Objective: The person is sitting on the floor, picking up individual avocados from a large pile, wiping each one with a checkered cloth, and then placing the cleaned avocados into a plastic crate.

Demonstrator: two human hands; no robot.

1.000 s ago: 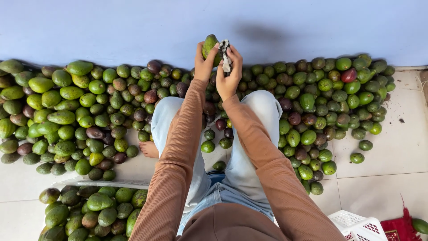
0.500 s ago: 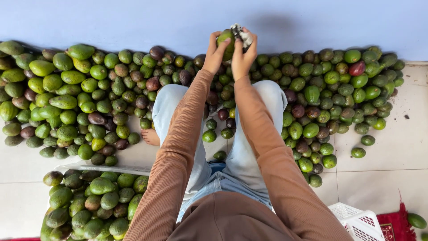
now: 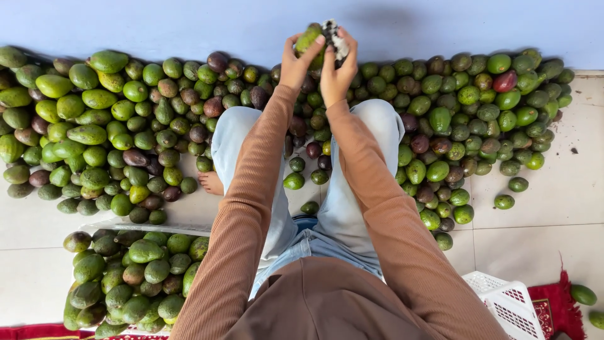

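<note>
Both hands are raised in front of the pale blue wall (image 3: 157, 25), well above the floor: the left hand (image 3: 294, 63) is closed around a green oval avocado (image 3: 308, 41), fingers curled over its near side, and the right hand (image 3: 338, 69) grips a small black-and-white speckled pad (image 3: 331, 34) pressed against the fruit's right side. The two hands touch at the fruit, with brown ribbed sleeves (image 3: 251, 189) running back toward the camera and light blue jeans (image 3: 352, 189) beneath them. A broad heap of loose green and dark purple avocados (image 3: 113, 126) lies on the white tiled floor (image 3: 553, 208) along the foot of the wall, spreading from the left edge of view to the right; they are too many to count, and one reddish fruit (image 3: 505, 80) stands out near the top right. The heap closes in on both knees, and a bare foot (image 3: 211, 182) shows at its edge on the left. Open floor remains at the right, below the heap, and in a narrow strip at the left. One white plastic crate filled with green avocados (image 3: 135, 277) sits at lower left, its rim just beside the loose heap. A second white slotted plastic crate (image 3: 509, 302) shows at lower right, resting next to a red patterned mat (image 3: 557, 308), where two more green avocados (image 3: 583, 294) lie by the right edge.
</note>
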